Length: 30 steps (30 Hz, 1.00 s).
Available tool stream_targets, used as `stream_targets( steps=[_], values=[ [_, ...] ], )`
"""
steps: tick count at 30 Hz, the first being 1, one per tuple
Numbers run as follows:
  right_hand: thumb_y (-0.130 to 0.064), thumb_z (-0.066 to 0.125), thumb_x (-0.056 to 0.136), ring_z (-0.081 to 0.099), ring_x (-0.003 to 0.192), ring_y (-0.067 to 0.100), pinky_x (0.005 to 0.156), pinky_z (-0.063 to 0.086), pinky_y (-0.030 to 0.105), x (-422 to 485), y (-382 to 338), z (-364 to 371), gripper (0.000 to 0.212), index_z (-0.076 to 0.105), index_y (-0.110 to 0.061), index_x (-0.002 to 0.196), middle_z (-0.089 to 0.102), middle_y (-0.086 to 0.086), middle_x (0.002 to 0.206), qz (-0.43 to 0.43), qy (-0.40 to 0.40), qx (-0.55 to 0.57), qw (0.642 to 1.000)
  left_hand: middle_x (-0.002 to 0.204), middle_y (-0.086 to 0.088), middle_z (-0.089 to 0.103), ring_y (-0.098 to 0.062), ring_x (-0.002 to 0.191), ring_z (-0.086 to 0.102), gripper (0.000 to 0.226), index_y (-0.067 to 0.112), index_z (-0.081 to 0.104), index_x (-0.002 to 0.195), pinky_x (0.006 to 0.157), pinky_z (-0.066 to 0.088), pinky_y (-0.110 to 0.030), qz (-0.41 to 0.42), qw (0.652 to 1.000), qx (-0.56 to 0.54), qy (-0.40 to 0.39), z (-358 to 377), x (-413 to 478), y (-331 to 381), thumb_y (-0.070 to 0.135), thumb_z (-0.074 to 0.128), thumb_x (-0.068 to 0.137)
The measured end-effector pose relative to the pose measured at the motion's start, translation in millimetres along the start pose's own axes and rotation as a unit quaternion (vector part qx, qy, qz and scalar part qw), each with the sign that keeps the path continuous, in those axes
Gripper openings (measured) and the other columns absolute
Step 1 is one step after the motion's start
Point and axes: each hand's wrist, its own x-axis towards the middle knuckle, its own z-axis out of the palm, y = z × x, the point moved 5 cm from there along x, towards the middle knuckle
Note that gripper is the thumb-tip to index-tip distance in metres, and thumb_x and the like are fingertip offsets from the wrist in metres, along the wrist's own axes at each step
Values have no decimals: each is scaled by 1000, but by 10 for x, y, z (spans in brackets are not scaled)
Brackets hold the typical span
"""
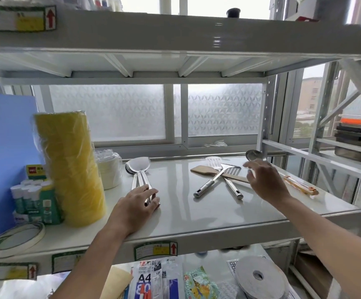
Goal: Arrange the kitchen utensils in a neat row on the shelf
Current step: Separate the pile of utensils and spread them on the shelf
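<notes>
Two hands at work: my left hand [139,201] pins the spoons [138,169]; my right hand [266,180], fingers spread and empty, should lift the topmost crossed spatula [215,180] right of them.

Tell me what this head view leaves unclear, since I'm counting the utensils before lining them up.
- Stacked steel utensils: exact count unclear; the left hand covers the handle ends.
- Ladle: handle hidden behind the right hand.
- Wooden spatula: partly hidden under the crossed slotted turners.
</notes>
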Motion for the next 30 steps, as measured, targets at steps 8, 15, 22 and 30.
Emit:
stream_targets(
  steps=[8,15,22,30],
  values=[
    [-46,49,98,64,113,32,89,50,40,-113,-907,407,36,65,-27,124,70,11,122,40,-239,57,969,146,13,53,-11,134,49,39,38,59,135,105,40,-37,4,1000,-8,-7,102,-21,80,49,46,100],
    [-58,53,82,62,113,26,77,44,37,-204,-979,602,48,56,-21,113,71,1,115,117,-325,-35,938,146,13,52,-11,135,47,38,38,59,135,104,38,-35,5,1000,-12,-7,120,-22,165,47,47,101],
    [-42,50,86,61,117,33,87,49,40,-217,-683,486,54,48,-17,133,64,10,128,205,-296,7,933,148,12,51,-11,136,47,39,38,58,136,105,38,-36,9,1000,1,-16,138,-6,184,49,46,101],
    [-34,49,93,64,98,35,85,49,42,-15,-137,-62,18,54,-20,103,69,15,109,200,-162,49,965,147,9,52,-13,136,47,40,37,58,137,106,39,-38,9,1000,0,-16,139,-10,176,49,45,101]
  ],
)
